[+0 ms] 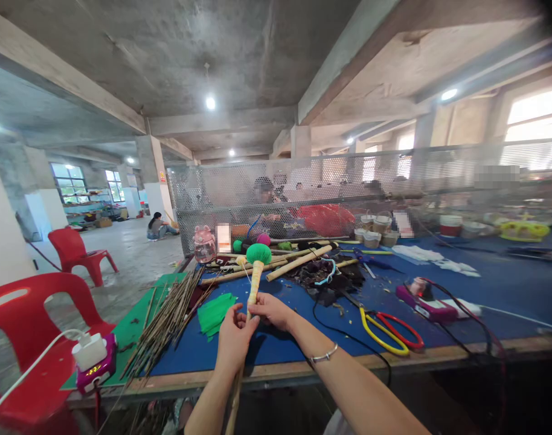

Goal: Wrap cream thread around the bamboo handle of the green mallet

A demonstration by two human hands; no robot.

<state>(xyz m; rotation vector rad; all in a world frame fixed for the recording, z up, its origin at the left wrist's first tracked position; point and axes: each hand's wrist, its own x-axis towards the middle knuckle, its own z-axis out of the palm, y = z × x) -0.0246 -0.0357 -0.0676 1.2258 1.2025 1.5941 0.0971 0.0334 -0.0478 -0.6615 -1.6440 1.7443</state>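
A stick with a round green head (258, 254) stands nearly upright before me, its neck (255, 283) wrapped in a pale yellow strip. My left hand (235, 331) is closed round the stick just below the wrapped part. Beside it, my right hand (271, 311) pinches the lower end of the wrapping, thumb toward the left hand. Below the hands the bare shaft (234, 402) runs down past the table edge. A thin strand hangs left of the neck. Green sheet material (216, 314) lies left of my hands, near a bundle of thin sticks (167, 323).
Scissors (407, 347) with yellow and red handles lie at right, near a purple power strip (425, 304). Bamboo poles (298, 263) and dark scraps lie behind my hands. A mesh screen (240, 181) backs the blue table. Red chairs (35, 296) stand left; a person (157, 228) sits on the floor.
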